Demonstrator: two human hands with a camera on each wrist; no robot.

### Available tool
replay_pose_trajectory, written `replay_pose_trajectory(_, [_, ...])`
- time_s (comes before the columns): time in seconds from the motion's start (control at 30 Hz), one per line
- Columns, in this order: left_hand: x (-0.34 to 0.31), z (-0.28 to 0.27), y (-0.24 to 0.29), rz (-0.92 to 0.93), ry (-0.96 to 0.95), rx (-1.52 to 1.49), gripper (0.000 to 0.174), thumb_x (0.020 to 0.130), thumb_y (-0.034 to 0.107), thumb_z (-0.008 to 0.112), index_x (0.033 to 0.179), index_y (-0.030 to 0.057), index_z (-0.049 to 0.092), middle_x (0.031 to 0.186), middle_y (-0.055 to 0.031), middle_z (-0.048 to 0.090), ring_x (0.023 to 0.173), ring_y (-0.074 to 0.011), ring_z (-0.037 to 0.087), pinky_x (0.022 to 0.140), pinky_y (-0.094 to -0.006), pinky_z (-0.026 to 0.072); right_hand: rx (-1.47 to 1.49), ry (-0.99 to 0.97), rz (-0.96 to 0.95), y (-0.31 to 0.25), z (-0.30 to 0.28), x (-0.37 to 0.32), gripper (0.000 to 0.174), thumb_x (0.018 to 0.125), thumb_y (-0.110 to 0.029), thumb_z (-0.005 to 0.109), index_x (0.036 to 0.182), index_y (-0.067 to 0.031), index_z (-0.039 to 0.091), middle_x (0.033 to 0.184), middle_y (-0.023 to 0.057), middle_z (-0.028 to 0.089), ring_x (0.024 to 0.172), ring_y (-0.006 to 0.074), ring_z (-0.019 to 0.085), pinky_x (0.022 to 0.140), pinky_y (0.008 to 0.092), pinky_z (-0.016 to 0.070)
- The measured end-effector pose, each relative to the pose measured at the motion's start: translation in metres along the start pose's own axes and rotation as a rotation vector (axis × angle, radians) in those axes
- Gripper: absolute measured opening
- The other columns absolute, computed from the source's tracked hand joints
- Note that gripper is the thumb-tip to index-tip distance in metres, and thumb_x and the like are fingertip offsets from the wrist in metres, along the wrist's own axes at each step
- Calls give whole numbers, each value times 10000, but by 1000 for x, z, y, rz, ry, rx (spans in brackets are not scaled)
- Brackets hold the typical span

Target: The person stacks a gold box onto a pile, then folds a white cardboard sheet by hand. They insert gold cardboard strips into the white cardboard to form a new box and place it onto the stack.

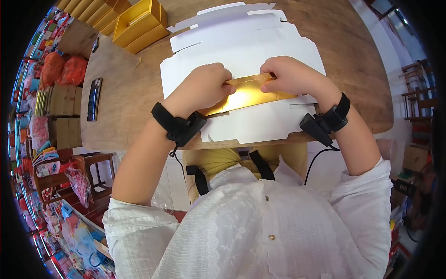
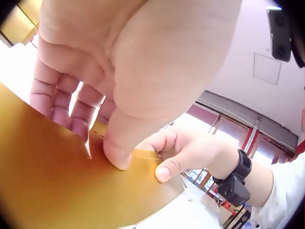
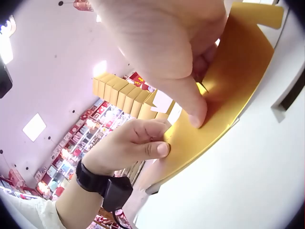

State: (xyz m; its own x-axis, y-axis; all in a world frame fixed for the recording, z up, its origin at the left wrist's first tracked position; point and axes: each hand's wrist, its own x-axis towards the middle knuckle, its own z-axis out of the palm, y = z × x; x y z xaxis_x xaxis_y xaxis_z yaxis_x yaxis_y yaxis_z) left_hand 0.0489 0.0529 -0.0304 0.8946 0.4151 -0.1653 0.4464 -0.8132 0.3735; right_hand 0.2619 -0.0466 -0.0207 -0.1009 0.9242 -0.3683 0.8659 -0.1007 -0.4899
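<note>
A gold card panel (image 1: 248, 95) with a dashed crease along its far edge lies raised over a flat white die-cut sheet (image 1: 186, 69). The left hand (image 1: 204, 86) pinches its far edge, thumb on the near face and fingers behind. The right hand (image 1: 292, 79) pinches the same edge further right. In the left wrist view, the left thumb presses the gold card (image 2: 57, 167) near a slit, the fingers behind it. The right wrist view has the right thumb on the gold card (image 3: 238, 71), the left hand (image 3: 126, 148) beyond it.
Gold boxes (image 1: 141, 28) stand at the table's far left, with more stacked gold pieces (image 1: 95, 14) beside them. A phone (image 1: 94, 100) lies near the left edge of the wooden table (image 1: 125, 93). Cartons and red bags (image 1: 72, 69) are left of the table.
</note>
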Motion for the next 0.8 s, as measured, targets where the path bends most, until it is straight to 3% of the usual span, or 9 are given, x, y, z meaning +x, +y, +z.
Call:
replay_pose_trajectory(0.1, [1, 1, 1, -16, -4, -7, 247, 892, 237, 655, 853, -1, 710, 923, -184, 652, 872, -362, 640, 818, -434, 513, -78, 132, -159, 14, 13, 5, 274, 808, -210, 726, 914, 35, 663, 826, 165, 648, 761, 309, 610, 704, 391, 505])
replay_pose_trajectory(0.3, [4, 7, -5, -59, 74, -7, 192, 869, 171, 691, 908, -16, 669, 930, -162, 636, 866, -349, 630, 803, -405, 510, -93, 193, -135, 12, 13, 12, 293, 797, -216, 726, 928, 39, 670, 859, 185, 651, 846, 343, 629, 783, 411, 502])
replay_pose_trajectory(0.37, [-4, 7, 1, -14, 209, -56, 265, 815, 162, 756, 990, 5, 634, 976, -151, 625, 899, -345, 618, 821, -402, 506, -95, 180, -129, 12, 15, 12, 289, 797, -216, 725, 925, 33, 658, 886, 183, 650, 868, 342, 628, 792, 409, 503])
replay_pose_trajectory(0.47, [-23, 5, 18, 154, 184, 62, 425, 699, 226, 851, 1007, 53, 614, 995, -117, 607, 932, -316, 584, 854, -397, 498, -88, 222, -131, 14, 19, 12, 282, 792, -210, 728, 935, 13, 631, 939, 166, 641, 902, 335, 620, 802, 408, 499])
replay_pose_trajectory(0.53, [-24, 12, 14, 158, 179, 44, 401, 710, 214, 840, 1004, 59, 617, 979, -110, 608, 932, -309, 584, 853, -400, 499, -85, 264, -152, 12, 19, 7, 283, 787, -204, 732, 946, -1, 616, 964, 152, 634, 914, 328, 613, 803, 410, 495])
replay_pose_trajectory(0.6, [-25, 10, 10, 164, 179, 36, 376, 721, 202, 829, 1000, 64, 619, 962, -102, 608, 932, -302, 584, 851, -404, 501, -239, 433, -245, 8, 14, -3, 351, 786, -240, 743, 1059, -52, 626, 1039, 111, 629, 994, 312, 614, 860, 419, 500])
replay_pose_trajectory(0.7, [-28, 11, 13, 226, 126, 98, 270, 787, 165, 760, 988, 54, 618, 917, -91, 613, 895, -283, 599, 820, -394, 519, -87, 336, -332, -1, 20, -27, 301, 775, -222, 745, 1003, -75, 613, 987, 83, 607, 962, 289, 601, 842, 423, 489])
replay_pose_trajectory(0.77, [-30, 16, 17, 295, 70, 411, 199, 819, 132, 683, 973, 31, 609, 892, -81, 622, 849, -264, 618, 765, -365, 543, -184, 364, -364, 0, 32, -35, 272, 773, -202, 748, 977, -81, 615, 979, 82, 614, 978, 270, 604, 842, 415, 498])
replay_pose_trajectory(0.8, [-31, 16, 20, 294, 75, 411, 199, 819, 132, 683, 973, 31, 609, 892, -81, 622, 849, -264, 618, 765, -365, 543, -250, 409, -388, 2, 37, -35, 230, 783, -178, 728, 957, -77, 616, 937, 76, 620, 949, 257, 615, 810, 401, 513])
